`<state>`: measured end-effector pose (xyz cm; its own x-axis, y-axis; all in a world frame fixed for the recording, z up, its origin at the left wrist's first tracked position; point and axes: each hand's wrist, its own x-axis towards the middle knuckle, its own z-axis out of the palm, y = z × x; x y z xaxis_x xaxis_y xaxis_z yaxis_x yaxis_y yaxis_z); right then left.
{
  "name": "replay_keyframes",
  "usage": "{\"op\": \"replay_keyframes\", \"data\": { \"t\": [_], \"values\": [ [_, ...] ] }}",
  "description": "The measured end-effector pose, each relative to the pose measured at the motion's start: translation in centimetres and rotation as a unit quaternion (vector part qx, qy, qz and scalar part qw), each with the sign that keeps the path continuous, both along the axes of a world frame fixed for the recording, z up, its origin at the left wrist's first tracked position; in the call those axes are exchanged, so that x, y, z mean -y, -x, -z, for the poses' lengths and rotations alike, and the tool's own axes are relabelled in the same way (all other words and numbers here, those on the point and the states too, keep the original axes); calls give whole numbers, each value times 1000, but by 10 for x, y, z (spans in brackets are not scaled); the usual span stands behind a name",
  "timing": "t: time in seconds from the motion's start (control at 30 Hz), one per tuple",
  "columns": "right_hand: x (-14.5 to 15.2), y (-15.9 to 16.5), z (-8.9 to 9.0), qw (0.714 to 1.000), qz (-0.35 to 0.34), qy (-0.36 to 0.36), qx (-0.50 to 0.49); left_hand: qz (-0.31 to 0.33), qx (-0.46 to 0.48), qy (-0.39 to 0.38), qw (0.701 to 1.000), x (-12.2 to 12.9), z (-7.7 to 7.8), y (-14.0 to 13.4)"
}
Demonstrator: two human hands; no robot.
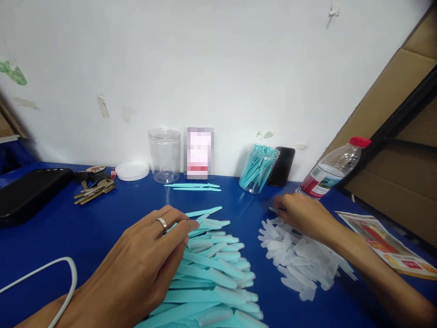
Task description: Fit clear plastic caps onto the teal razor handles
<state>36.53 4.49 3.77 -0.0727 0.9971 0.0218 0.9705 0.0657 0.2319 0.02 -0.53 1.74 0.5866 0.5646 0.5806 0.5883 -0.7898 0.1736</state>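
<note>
My left hand [146, 255], with a ring on one finger, is over the upper left of a pile of turquoise eyebrow razors [218, 269]. Its thumb and fingers close around a razor's handle end, partly hidden beneath the fingers. The razors lie side by side, their pale covered ends pointing right. Fingers closed, my right hand [302, 214] is above the far edge of a heap of translucent plastic blade caps [300, 259]. One cap [273, 210] shows at its fingertips, slightly blurred.
Along the wall stand a clear jar [164, 157], a blurred screen [199, 154], a jar of razors [257, 169], a dark phone [282, 166] and a bottle [331, 171]. Left are a white lid [132, 171], keys [97, 189], a black case [32, 193] and a white cable [70, 273].
</note>
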Motion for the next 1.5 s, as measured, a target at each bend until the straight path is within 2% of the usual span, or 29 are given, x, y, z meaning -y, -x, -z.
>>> {"op": "replay_keyframes", "data": {
  "t": [0.23, 0.47, 0.7, 0.87, 1.17, 1.33, 1.5],
  "values": [
    [4, 13, 0, 1000, -5, -7, 5, -21, -1, 14, 1000, -9, 4, 3],
    [5, 19, 1, 1000, 10, 9, 18, -92, 22, 102, 990, -40, 17, 17],
    [11, 26, -4, 999, 5, 18, 28, -71, -14, 136, 988, -70, 14, 35],
    [14, 28, -6, 999, -8, 16, 29, -41, -63, 169, 983, -70, 16, 35],
    [12, 27, -4, 1000, 2, 1, 8, -106, -41, 202, 973, -71, 11, 33],
    [16, 33, -10, 998, 0, -52, -35, -94, -24, 222, 970, -66, 10, 27],
    [26, 49, -11, 988, -42, -101, -112, -73, 4, 245, 967, -58, 10, 19]
  ]
}}
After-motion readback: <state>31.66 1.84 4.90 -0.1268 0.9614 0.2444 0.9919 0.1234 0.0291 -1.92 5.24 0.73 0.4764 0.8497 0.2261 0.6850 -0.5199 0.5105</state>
